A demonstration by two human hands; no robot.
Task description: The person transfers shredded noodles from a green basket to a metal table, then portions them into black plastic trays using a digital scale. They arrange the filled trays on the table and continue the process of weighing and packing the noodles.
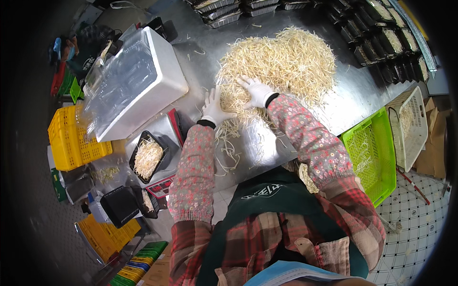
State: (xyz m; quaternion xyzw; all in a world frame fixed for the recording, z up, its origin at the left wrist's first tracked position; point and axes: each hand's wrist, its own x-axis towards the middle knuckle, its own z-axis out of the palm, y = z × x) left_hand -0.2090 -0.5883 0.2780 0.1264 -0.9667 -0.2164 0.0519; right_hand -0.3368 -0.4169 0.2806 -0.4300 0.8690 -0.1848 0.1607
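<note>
A large heap of bean sprouts [286, 64] lies on a stainless steel table [247, 153]. My left hand [215, 107], in a white glove, rests with spread fingers at the heap's left edge. On the near side of the sprouts, my gloved right hand [257, 93] lies with its fingers apart, touching them. Neither hand is closed on anything. Left of my left arm, a black plastic tray filled with sprouts [147, 158] sits on a weighing scale [171, 157]. Loose sprouts trail over the table's near part.
A white foam box [166, 71] with clear plastic lids stands at the left, beyond yellow crates [68, 139]. Empty black trays [120, 205] lie near the scale. Stacked trays [222, 14] line the far edge, more [379, 43] the right. A green crate [372, 157] stands at right. A co-worker [86, 53] is at upper left.
</note>
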